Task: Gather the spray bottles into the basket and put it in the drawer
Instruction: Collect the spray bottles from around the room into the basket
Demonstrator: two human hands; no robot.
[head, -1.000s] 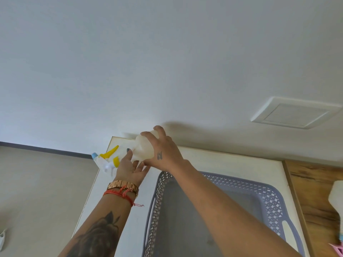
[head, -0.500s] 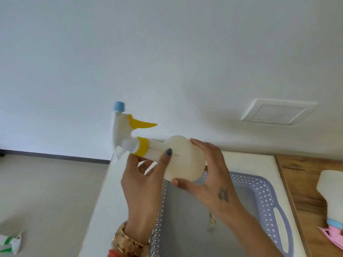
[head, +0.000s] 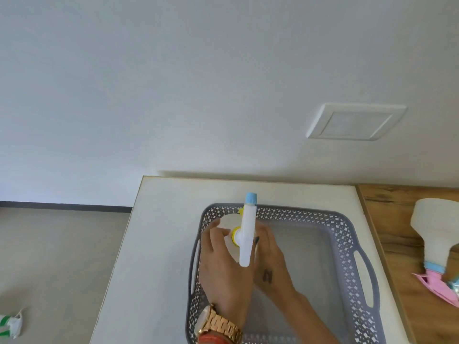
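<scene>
A white spray bottle with a yellow collar and a blue nozzle tip stands upright in the far left corner of the grey lattice basket. My left hand and my right hand both clasp its body from either side. The basket rests on a white cabinet top. A second white bottle with a pink trigger lies on the wooden surface to the right. A third sprayer, with green stripes, lies on the floor at the lower left.
A white wall rises behind the cabinet, with a square vent cover on it. A wooden surface adjoins the cabinet on the right. Beige floor lies to the left, below the cabinet edge.
Both hands carried the bottle from the cabinet's far left corner up and over, then lowered it upright into the basket's far left corner. The view tilted downward.
</scene>
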